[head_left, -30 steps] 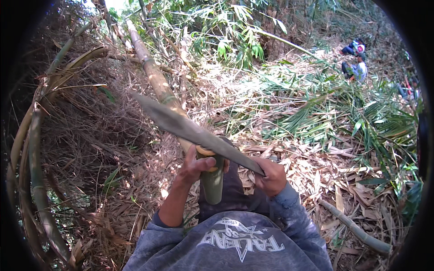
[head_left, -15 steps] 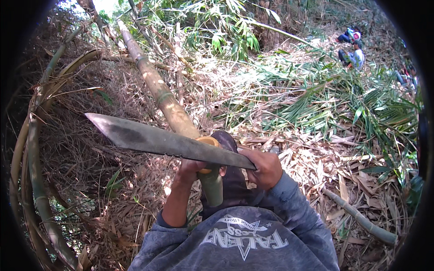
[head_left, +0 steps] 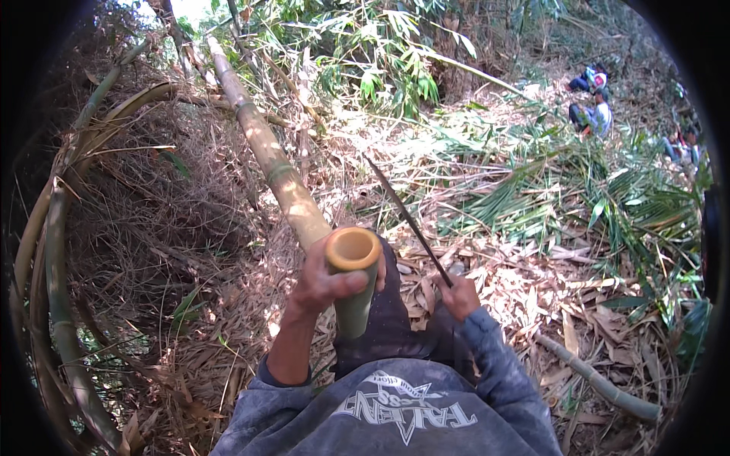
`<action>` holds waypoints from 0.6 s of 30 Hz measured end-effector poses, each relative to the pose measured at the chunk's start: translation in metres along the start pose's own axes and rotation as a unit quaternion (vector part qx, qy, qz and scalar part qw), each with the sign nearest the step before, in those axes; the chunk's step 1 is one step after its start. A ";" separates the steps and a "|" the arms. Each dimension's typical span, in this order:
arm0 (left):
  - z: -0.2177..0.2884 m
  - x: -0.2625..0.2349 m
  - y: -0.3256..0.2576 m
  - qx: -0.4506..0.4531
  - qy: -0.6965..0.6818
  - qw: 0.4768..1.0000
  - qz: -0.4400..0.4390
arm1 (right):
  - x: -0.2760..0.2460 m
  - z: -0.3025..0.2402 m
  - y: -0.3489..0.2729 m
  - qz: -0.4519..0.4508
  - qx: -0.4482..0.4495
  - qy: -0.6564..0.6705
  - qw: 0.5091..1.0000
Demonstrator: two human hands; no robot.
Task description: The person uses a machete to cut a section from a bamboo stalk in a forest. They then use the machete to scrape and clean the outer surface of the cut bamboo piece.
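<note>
Gripping cut bamboo tube, left hand; right hand clenched around machete; leaf-littered forest ground.

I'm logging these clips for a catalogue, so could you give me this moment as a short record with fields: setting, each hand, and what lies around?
setting: outdoor thicket, ground covered in dry leaves
left hand: grips a short bamboo piece upright, hollow cut end toward the camera
right hand: holds a long blade, seen edge-on, pointing up and away
between hands: blade apart from the bamboo piece
ahead: long bamboo pole leaning away to the upper left
right ground: thinner bamboo stem
far right: other people crouched among green fronds
</note>
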State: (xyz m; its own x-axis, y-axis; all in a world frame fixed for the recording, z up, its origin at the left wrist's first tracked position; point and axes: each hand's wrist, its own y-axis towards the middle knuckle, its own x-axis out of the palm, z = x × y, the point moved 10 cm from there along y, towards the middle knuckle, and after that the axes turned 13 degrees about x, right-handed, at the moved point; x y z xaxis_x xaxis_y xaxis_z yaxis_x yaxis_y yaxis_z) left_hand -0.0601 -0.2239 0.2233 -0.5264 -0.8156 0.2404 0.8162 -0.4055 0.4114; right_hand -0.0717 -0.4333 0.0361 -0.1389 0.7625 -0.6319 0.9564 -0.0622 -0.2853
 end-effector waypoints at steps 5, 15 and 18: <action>-0.030 -0.036 0.004 -0.011 -0.050 0.987 0.155 | 0.025 -0.017 -0.025 -0.130 0.129 0.305 0.934; -0.057 -0.061 0.013 0.046 -0.193 0.945 0.258 | 0.024 -0.020 -0.050 -0.181 0.123 0.428 0.877; -0.065 -0.072 0.006 0.059 -0.204 0.933 0.290 | 0.036 -0.016 -0.058 -0.213 0.116 0.486 0.840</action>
State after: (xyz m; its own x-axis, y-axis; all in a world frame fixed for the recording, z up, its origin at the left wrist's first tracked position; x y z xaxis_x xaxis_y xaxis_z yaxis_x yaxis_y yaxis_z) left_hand -0.0019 -0.1942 0.1516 -0.0698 -0.6491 0.7575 0.9727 0.1243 0.1962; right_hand -0.1276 -0.3919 0.0417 -0.0727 0.9059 0.4173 0.7813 0.3118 -0.5407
